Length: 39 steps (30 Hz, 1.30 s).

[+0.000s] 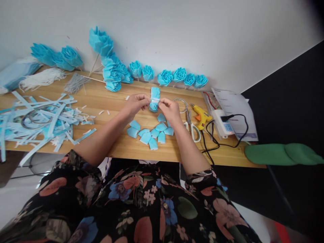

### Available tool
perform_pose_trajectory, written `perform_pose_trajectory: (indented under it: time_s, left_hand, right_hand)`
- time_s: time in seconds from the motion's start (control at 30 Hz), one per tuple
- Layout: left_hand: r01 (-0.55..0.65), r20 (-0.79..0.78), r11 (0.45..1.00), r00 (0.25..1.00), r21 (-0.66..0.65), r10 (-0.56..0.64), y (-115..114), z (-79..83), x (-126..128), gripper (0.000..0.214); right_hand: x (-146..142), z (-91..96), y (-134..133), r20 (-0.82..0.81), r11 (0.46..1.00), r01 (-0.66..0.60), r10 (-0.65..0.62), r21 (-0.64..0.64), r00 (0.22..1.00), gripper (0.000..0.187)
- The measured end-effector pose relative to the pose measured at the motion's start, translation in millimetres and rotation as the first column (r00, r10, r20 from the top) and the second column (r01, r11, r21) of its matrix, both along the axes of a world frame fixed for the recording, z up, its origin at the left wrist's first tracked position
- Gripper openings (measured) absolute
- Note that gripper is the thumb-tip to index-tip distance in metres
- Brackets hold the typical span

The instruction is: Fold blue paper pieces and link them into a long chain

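Note:
My left hand (138, 103) is closed in a pinch on one side of a small blue fabric piece with a white edge (155, 100). The other side is pinched by the fingertips of my right hand (170, 108). Just behind it, a blue fabric strip (155, 91) lies on the table; I cannot tell whether the two are joined. Several cut blue petals (145, 137) are scattered on the wood below my hands. Scissors with white handles (195, 132) lie to the right of my right forearm, beside a yellow glue gun (201, 116).
Blue fabric flowers (165, 77) on sticks line the wall. Blue and white scraps (48, 121) heap up on the left, near white cords (43, 78) and grey wires (76, 83). To the right are a power strip (222, 123), a black cable (246, 126), papers (235, 104) and a green object (278, 154).

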<state>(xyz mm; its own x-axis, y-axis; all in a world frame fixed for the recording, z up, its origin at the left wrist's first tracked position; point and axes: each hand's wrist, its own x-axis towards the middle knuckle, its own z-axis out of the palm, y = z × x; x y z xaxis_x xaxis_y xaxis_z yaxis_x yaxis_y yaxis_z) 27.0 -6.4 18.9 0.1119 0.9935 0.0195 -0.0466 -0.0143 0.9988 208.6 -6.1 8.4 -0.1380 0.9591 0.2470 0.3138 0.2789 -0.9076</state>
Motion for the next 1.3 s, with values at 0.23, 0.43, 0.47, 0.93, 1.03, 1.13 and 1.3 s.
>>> perform_pose_trajectory:
  time_s: [0.23,0.43,0.47,0.93,1.03,1.13,1.3]
  left_hand:
    - [-0.105,-0.098,0.991,0.989,0.084,0.113,-2.0,-1.8,2.9,0.018]
    - [-0.068,-0.086,0.995,0.994,0.078,0.074,-2.0,-5.3,4.5,0.017]
    - [-0.058,-0.074,0.996,0.995,0.074,0.063,-2.4,-4.9,4.7,0.017]
    - [-0.02,-0.032,0.996,0.999,0.084,0.023,-6.0,2.3,6.0,0.017]
    - [-0.03,-0.023,0.996,0.999,0.087,0.033,-5.4,1.8,6.2,0.017]
    - [-0.033,-0.015,0.995,0.999,0.09,0.034,-5.3,1.6,6.2,0.018]
    - [-0.035,-0.013,0.996,0.999,0.076,0.036,-5.7,2.5,6.7,0.017]
  right_hand:
    - [-3.2,10.2,-11.6,0.186,0.911,0.184,-0.266,0.37,0.946,0.012]
    - [-4.7,8.7,-12.4,0.338,0.938,0.069,-0.19,0.339,0.922,0.017]
    - [-4.5,8.0,-11.7,0.349,0.938,0.068,-0.193,0.34,0.917,0.017]
    - [-4.2,2.6,-8.0,0.296,0.951,0.008,-0.103,0.308,0.95,0.018]
    - [-3.4,1.3,-7.6,0.276,0.951,-0.006,-0.083,0.308,0.957,0.021]
    - [-3.0,0.6,-7.7,0.265,0.953,-0.007,-0.077,0.302,0.961,0.022]
    - [-2.5,-0.1,-7.0,0.255,0.948,-0.027,-0.058,0.316,0.965,0.024]
